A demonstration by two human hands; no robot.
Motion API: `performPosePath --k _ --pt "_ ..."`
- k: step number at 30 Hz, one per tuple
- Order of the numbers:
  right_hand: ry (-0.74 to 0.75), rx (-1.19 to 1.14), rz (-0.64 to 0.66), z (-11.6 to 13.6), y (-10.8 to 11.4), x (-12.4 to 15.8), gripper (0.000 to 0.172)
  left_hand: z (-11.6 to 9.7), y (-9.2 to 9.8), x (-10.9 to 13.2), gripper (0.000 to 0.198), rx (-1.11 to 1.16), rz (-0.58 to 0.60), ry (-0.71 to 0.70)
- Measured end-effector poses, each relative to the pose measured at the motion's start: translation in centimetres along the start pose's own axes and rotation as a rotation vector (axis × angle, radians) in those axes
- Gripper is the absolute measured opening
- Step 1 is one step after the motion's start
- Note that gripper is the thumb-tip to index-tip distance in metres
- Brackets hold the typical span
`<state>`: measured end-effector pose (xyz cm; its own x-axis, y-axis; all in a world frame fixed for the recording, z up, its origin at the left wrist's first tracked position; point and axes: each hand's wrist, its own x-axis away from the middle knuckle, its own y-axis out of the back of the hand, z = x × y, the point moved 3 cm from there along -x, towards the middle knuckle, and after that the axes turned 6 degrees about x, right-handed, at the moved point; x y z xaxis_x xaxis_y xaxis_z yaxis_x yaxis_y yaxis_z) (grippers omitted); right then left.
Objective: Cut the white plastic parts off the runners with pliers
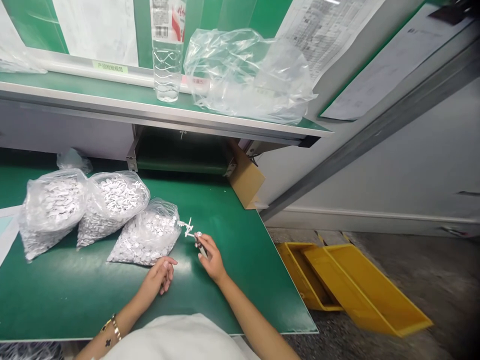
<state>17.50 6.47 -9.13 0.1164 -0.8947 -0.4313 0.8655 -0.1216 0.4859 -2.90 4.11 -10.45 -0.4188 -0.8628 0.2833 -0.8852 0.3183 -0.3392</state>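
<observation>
My right hand is closed around a small dark tool with a pale handle, which looks like nippers. At its tip is a white branching plastic sprue with small round parts on it. The sprue reaches left toward the nearest clear bag of white round pieces. Just below this bag, my left hand is over the table with its index finger stretched out and the other fingers loosely bent. I see nothing in it.
Two more bags of white pieces stand to the left on the green table. A conveyor and a cardboard piece are behind. The shelf above holds a bottle and plastic bag. Yellow bins sit at right.
</observation>
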Motion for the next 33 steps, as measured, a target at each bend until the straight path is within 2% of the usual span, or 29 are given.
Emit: performPosePath --k 3,5,10,12,15,17,23,29,33 --pt "0.025 0.011 0.054 2.2 0.3 2.8 0.05 -1.4 -0.5 0.9 0.057 0.035 0.134 0.052" --pt "0.031 0.008 0.067 3.1 0.5 3.9 0.051 -2.4 -0.7 1.4 0.056 0.054 0.178 0.092" --pt "0.089 0.072 0.179 4.5 0.2 4.6 0.051 -3.5 -0.3 1.2 0.057 0.171 0.101 0.297" --pt "0.169 0.083 0.229 5.2 0.0 4.4 0.053 -3.7 0.0 1.1 0.055 0.186 0.084 0.366" --pt "0.34 0.088 0.295 6.6 -0.3 4.3 0.056 -4.3 0.5 1.3 0.052 0.121 0.069 0.38" --pt "0.429 0.093 0.274 7.3 -0.1 4.3 0.055 -4.8 0.7 1.8 0.05 0.023 0.086 0.394" --pt "0.432 0.215 0.261 7.5 0.9 4.6 0.049 -4.8 0.9 2.8 0.05 -0.104 0.089 0.545" --pt "0.477 0.386 0.342 8.2 1.4 4.3 0.044 -5.2 0.7 3.0 0.049 -0.181 0.053 0.485" --pt "0.485 0.458 0.375 8.9 1.4 3.7 0.044 -4.9 0.9 3.1 0.051 -0.224 0.018 0.516"
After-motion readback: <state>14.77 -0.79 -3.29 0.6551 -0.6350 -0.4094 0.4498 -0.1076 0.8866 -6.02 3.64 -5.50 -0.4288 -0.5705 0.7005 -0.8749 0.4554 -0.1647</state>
